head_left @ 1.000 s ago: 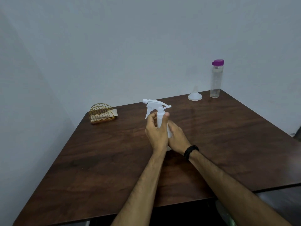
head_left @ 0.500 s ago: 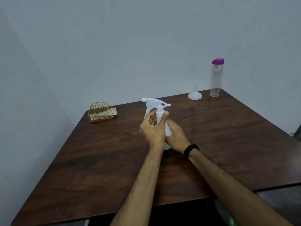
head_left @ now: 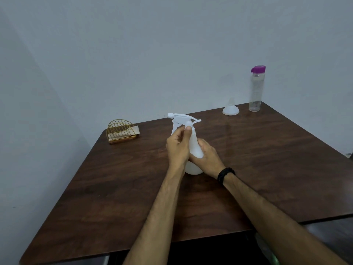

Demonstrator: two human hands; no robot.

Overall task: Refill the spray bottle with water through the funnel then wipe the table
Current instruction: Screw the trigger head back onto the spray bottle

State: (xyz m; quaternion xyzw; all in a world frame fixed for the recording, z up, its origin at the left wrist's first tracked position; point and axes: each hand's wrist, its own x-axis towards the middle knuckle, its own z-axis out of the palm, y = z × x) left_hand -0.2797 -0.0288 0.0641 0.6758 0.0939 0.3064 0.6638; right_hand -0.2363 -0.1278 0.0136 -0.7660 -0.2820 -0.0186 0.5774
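A white spray bottle (head_left: 194, 148) stands upright on the dark wooden table (head_left: 267, 159), near its middle. My right hand (head_left: 208, 157) wraps the bottle's body from the right. My left hand (head_left: 177, 148) grips the neck collar just under the white trigger head (head_left: 181, 118), thumb on the cap. A white funnel (head_left: 230, 110) lies mouth down at the far right. Beside it stands a clear water bottle (head_left: 255, 92) with a purple lid.
A gold wire napkin holder (head_left: 121, 131) with paper napkins sits at the far left corner. Grey walls close in behind and to the left of the table. The table's near edge runs just above my elbows.
My left hand has turned around the bottle's neck, fingers shifting leftward on the collar. The right hand stays on the body. The bottle has not left its place.
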